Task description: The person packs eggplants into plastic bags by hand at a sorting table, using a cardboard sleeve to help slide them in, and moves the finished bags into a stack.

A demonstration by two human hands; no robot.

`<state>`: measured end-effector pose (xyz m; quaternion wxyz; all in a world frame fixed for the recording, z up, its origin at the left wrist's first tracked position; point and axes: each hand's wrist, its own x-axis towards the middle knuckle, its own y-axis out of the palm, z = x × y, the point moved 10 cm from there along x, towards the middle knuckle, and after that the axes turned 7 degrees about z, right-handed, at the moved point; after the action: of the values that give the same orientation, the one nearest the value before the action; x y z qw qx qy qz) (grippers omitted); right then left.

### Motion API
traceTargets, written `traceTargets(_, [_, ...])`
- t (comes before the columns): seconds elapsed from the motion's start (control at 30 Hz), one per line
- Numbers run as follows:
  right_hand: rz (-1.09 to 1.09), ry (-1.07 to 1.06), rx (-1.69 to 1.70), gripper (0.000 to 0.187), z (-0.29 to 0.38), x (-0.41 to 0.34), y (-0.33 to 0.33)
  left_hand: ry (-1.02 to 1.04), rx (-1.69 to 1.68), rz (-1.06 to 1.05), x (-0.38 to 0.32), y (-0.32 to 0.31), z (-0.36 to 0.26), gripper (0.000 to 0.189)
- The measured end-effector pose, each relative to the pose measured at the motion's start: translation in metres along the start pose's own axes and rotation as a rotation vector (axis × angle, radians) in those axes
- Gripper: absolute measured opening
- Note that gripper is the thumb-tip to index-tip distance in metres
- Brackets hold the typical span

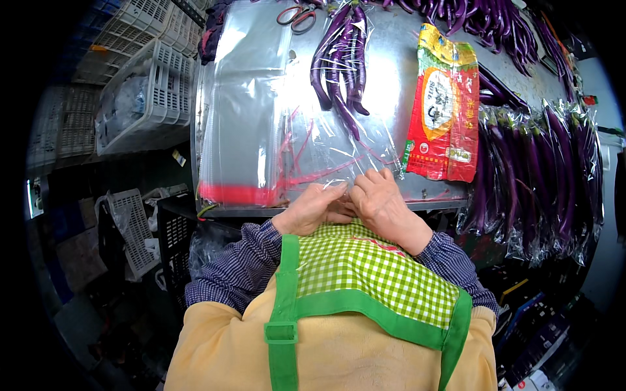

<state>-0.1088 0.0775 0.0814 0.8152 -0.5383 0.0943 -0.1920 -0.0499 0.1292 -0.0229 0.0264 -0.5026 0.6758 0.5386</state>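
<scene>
Several long purple eggplants (337, 63) lie inside a clear plastic bag (337, 146) on the metal table (391, 97), stems away from me. The bag's near end is gathered at the table's front edge. My left hand (318, 207) pinches this end between thumb and fingers. Close against it, my right hand (381, 203) has its fingers curled on the same plastic. The fingertips are partly hidden, so the exact grip there is unclear. Left of the hands lies a stack of flat clear bags (244, 122) with a red band along its near edge.
Red-handled scissors (297, 19) lie at the back. A red and yellow printed sack (442, 107) rests to the right. Bagged eggplants (533, 181) hang over the right edge, and loose eggplants (474, 19) are heaped behind. White plastic crates (151, 93) stand at the left.
</scene>
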Motion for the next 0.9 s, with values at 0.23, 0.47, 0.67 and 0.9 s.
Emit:
traceTargets(0.23, [0.027, 0.028, 0.116, 0.020, 0.010, -0.017, -0.015, 0.008, -0.042, -0.047, 0.004, -0.015, 0.005, 0.041])
traceTargets(0.47, [0.362, 0.623, 1.139, 0.024, -0.045, -0.172, -0.055, -0.178, 0.275, 0.068, -0.014, -0.031, 0.007, 0.039])
traceTargets(0.67, [0.938, 0.812, -0.480, 0.040, -0.081, -0.315, 0.019, -0.116, 0.072, 0.028, -0.002, -0.040, -0.025, 0.047])
traceTargets(0.9, [-0.201, 0.884, 0.774, 0.030, -0.138, -0.088, -0.031, 0.095, 0.042, -0.181, 0.032, -0.085, -0.052, 0.028])
